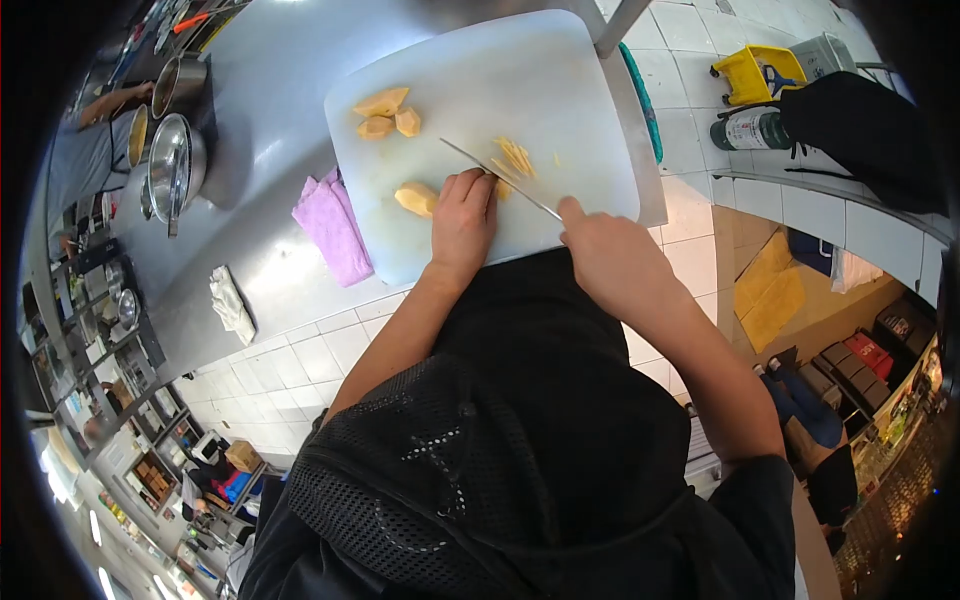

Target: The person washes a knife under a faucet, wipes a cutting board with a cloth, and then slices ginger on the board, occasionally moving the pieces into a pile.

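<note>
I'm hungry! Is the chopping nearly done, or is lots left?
About partway. Done: a small pile of thin yellow strips lies on the cutting board. In hand: the right hand holds the knife, the left hand presses beside the blade. Left: four yellow chunks lie unsliced.

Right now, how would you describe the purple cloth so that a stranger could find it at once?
Find the big white cutting board on the steel counter. At the board's left edge, near the left hand, lies a crumpled cloth. It is lilac; the other rag farther along the counter is white.
</note>
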Action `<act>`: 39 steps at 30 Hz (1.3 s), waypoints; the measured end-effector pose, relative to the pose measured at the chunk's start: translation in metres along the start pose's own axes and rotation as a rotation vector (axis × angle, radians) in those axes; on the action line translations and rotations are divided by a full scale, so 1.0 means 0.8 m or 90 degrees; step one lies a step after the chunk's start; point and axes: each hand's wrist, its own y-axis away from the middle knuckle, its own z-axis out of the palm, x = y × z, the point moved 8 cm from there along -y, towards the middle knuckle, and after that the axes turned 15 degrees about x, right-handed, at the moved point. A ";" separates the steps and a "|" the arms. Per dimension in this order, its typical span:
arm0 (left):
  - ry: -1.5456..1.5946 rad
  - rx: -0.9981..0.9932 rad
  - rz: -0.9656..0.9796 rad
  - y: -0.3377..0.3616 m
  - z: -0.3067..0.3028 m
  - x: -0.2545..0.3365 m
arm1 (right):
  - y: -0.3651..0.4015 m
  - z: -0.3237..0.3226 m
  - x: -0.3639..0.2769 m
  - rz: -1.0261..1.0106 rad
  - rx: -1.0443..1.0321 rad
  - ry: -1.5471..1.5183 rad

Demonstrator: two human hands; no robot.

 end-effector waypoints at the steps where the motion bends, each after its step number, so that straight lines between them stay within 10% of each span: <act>1: -0.004 0.004 -0.006 0.001 -0.002 -0.001 | 0.006 0.003 0.005 0.037 -0.046 0.017; 39: -0.051 0.035 0.013 0.007 -0.009 0.007 | -0.074 0.064 0.012 -0.076 0.019 -0.060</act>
